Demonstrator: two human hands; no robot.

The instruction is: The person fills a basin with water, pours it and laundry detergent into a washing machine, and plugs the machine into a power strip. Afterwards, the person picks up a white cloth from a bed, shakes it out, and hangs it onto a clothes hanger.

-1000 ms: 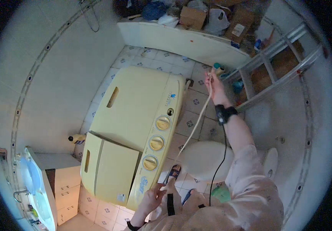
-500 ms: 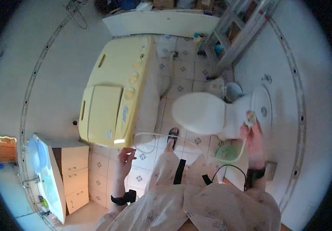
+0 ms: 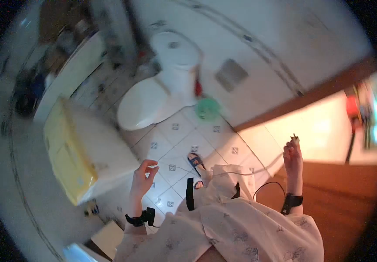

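Note:
My right hand [image 3: 293, 155] is raised at the right, its fingers closed round a small pale plug [image 3: 294, 139] with dark prongs pointing up. From it a thin cord [image 3: 241, 174] runs left across my lap toward my left hand. My left hand [image 3: 144, 177] is held beside the washing machine, thumb and index finger nearly meeting around the thin line of the cord. The yellow-topped washing machine [image 3: 68, 150] stands at the left, its white side facing my left hand.
A white toilet [image 3: 142, 105] is ahead, with a green basin [image 3: 207, 109] beside it. My sandalled foot [image 3: 195, 160] is on the tiled floor. A lit doorway opens at the right past a brown frame [image 3: 310, 94]; a brown surface [image 3: 341, 196] lies below. A ladder [image 3: 118, 35] leans farther back.
The view has swung right toward the doorway. My right hand has moved with the plug from beyond the washing machine, past the toilet, to the doorway side. The cord is now stretched across my front.

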